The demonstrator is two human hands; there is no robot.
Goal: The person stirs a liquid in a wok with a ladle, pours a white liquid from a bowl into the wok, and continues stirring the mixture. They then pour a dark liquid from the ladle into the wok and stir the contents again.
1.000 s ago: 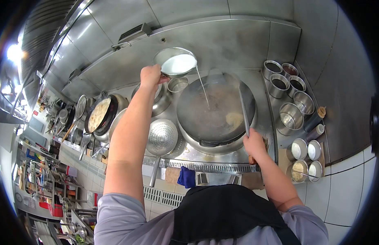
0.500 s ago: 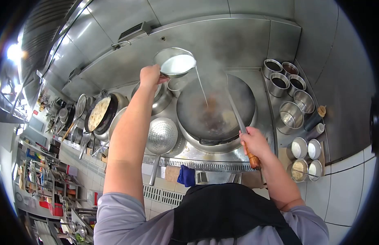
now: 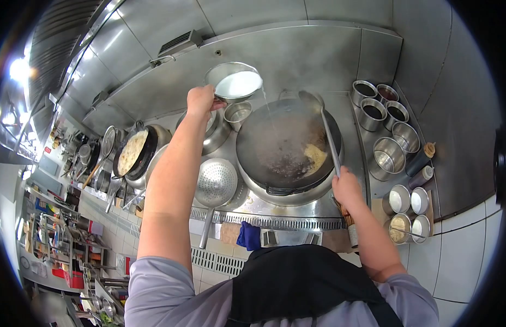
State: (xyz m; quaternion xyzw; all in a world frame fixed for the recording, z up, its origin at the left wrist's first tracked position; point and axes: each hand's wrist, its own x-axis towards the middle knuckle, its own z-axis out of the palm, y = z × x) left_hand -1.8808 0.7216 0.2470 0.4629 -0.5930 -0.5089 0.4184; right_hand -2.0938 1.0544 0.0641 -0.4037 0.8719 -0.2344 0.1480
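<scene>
My left hand (image 3: 200, 101) holds up a steel bowl (image 3: 235, 82) of white liquid, tilted over the far left rim of a large dark wok (image 3: 287, 146). A thin stream is barely visible below the bowl's lip. My right hand (image 3: 347, 188) grips the wooden handle of a long ladle (image 3: 326, 128) whose bowl rests at the wok's far right rim. Dark sauce and a yellowish lump lie inside the wok.
Several steel seasoning pots (image 3: 383, 111) stand right of the wok, small bowls (image 3: 408, 200) nearer me. A perforated strainer (image 3: 216, 183) lies left of the wok, beside another steel bowl (image 3: 237, 112). Further left sits a pan of flat food (image 3: 132, 152). A blue cloth (image 3: 248, 235) hangs at the stove front.
The poured stream has thinned to almost nothing. My right hand swung the ladle from the wok's middle to its far right rim, and the steam has thinned.
</scene>
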